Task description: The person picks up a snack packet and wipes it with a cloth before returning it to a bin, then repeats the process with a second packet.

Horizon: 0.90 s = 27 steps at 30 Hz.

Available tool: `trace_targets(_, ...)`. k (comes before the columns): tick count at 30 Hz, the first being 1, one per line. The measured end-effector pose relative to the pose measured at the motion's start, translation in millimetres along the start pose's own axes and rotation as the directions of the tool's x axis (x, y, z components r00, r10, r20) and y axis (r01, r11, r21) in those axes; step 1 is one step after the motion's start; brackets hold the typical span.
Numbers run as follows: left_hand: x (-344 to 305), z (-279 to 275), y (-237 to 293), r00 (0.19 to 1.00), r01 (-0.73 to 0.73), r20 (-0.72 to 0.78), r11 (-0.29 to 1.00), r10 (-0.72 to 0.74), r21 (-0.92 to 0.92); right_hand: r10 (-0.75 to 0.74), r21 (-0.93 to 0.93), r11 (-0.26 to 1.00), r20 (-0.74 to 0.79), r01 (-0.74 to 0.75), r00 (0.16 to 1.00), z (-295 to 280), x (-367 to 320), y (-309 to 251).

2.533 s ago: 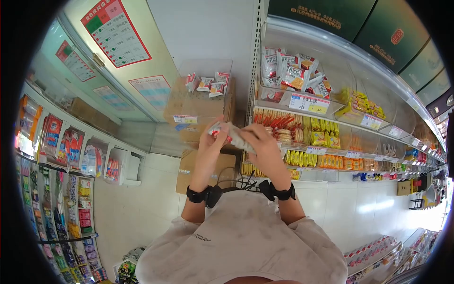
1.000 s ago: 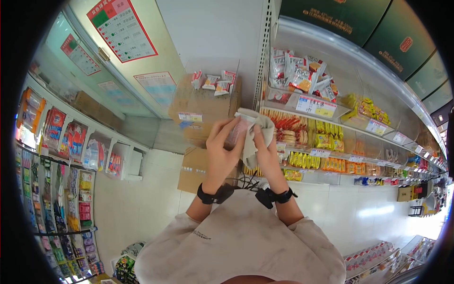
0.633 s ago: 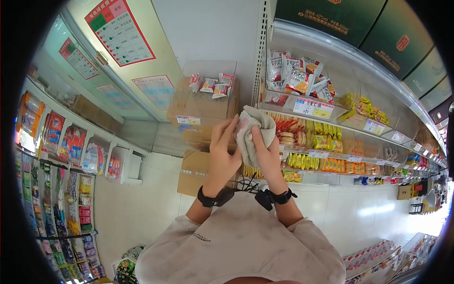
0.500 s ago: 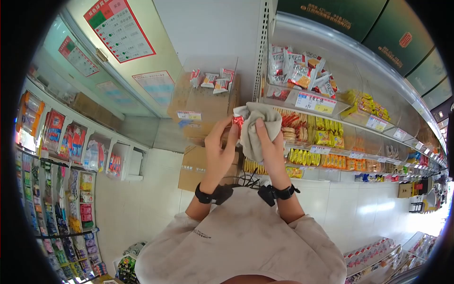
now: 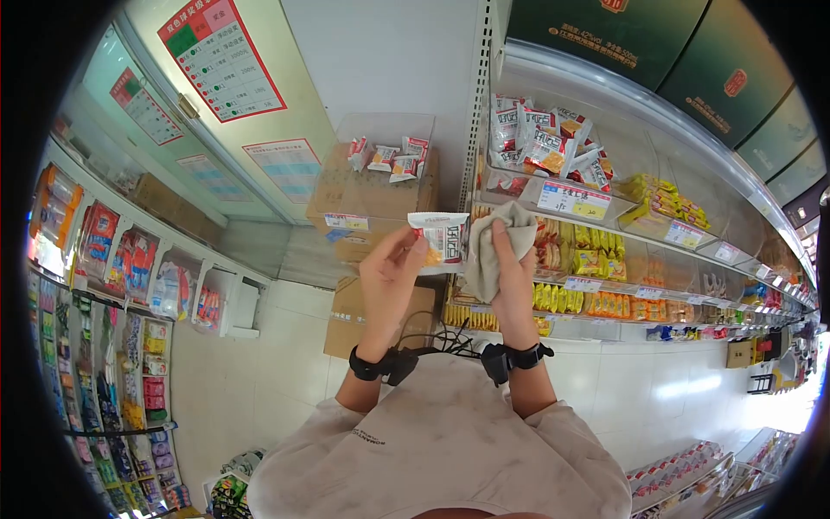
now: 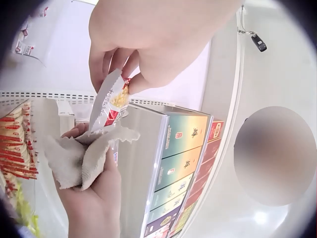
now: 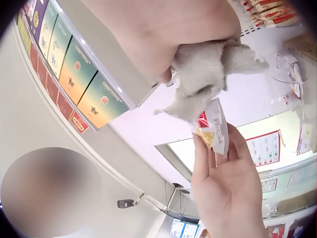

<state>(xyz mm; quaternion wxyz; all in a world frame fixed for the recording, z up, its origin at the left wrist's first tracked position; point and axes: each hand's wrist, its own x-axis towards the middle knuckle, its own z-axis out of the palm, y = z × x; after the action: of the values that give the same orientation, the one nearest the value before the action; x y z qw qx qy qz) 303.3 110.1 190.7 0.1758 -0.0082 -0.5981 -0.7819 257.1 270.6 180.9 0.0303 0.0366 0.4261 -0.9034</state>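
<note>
My left hand (image 5: 389,278) pinches a small white-and-red snack packet (image 5: 448,240) by its left side, thumb and fingers on the wrapper. The packet's printed face shows in the head view. In my right hand (image 5: 516,298) is a bunched grey cloth (image 5: 493,270), the thumb pressed on top of it. The cloth lies close at the packet's right edge. Seen in the right wrist view, the cloth (image 7: 200,74) hangs over the packet's end (image 7: 218,126). In the left wrist view the packet (image 6: 105,101) stands between the two hands, its lower end overlapped by cloth.
Several similar packets (image 5: 403,163) sit in a clear-fronted bin on a cardboard box (image 5: 328,201) ahead. To the right, a tiered shelf holds more packets (image 5: 546,147) and yellow-wrapped snacks (image 5: 666,199). A cardboard carton (image 5: 346,322) stands on the floor below the hands.
The cloth, earlier folded over the packet, has shifted right with my right hand. The packet's printed face has come into view in my left hand, and the hands have moved apart.
</note>
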Motion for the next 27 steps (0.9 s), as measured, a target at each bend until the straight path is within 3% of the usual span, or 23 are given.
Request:
trace_targets(3,3.4,5.8,2.3,0.999,-0.020,0.031,1.000,0.019,0.014,0.075,-0.027,0.997,0.061,-0.074,0.995,5.2,-8.4,-7.4)
trace_targets(6,-1.3,9.8,-8.1,1.000,-0.006,0.025,0.996,0.004,0.087,-0.032,-0.157,0.987,-0.007,0.031,0.999,1.2,-8.8,16.6)
trace_targets(7,-1.1,10.3,-5.8,1.000,-0.017,0.020,0.993,0.014,0.118,-0.061,-0.219,0.973,0.082,0.078,0.995,-1.3,-7.2,10.1)
trace_targets(11,0.5,9.3,-9.7,0.996,-0.092,0.009,0.973,0.092,0.211,-0.282,-0.436,0.854,0.073,0.285,0.957,-0.3,-5.9,9.2)
trace_targets(14,-1.5,3.8,-5.7,0.995,-0.095,0.062,0.815,0.073,0.571,-0.447,-0.601,0.687,0.095,0.409,0.890,-1.1,-8.5,4.5)
trace_targets(16,-1.7,7.0,-4.9,0.994,0.011,0.101,0.964,-0.039,0.265,-0.562,-0.706,0.533,0.116,0.466,0.819,-3.8,-8.0,0.2)
trace_targets(17,-2.2,8.2,-4.7,0.987,0.076,0.134,0.992,-0.090,0.101,-0.553,-0.697,0.491,0.215,0.523,0.805,-4.5,-9.4,-2.7)
trace_targets(18,-1.8,9.2,-4.4,0.969,0.206,0.151,0.977,-0.195,-0.056,-0.536,-0.681,0.450,0.311,0.578,0.785,-2.1,-12.9,-8.8)
trace_targets(20,-1.2,11.0,-4.4,0.895,0.444,0.230,0.825,-0.383,-0.351,-0.458,-0.630,0.385,0.504,0.675,0.732,2.0,-16.3,-13.8)
trace_targets(22,-2.1,6.2,-19.7,0.928,0.373,0.096,0.880,-0.361,-0.294,-0.336,-0.555,0.341,0.682,0.759,0.650,10.3,-14.5,-11.8)
trace_targets(23,-2.4,5.1,-25.1,0.939,0.339,0.031,0.904,-0.343,-0.261,-0.292,-0.563,0.355,0.691,0.746,0.661,10.9,-17.5,-8.5)
trace_targets(26,-3.2,8.9,-16.5,0.955,0.297,0.049,0.943,-0.293,-0.148,-0.337,-0.645,0.213,0.657,0.734,0.674,18.9,-25.2,-9.7)
trace_targets(27,-3.7,8.9,-15.8,0.965,0.259,0.072,0.961,-0.253,-0.096,-0.345,-0.655,0.272,0.617,0.705,0.707,18.1,-24.3,-9.3)
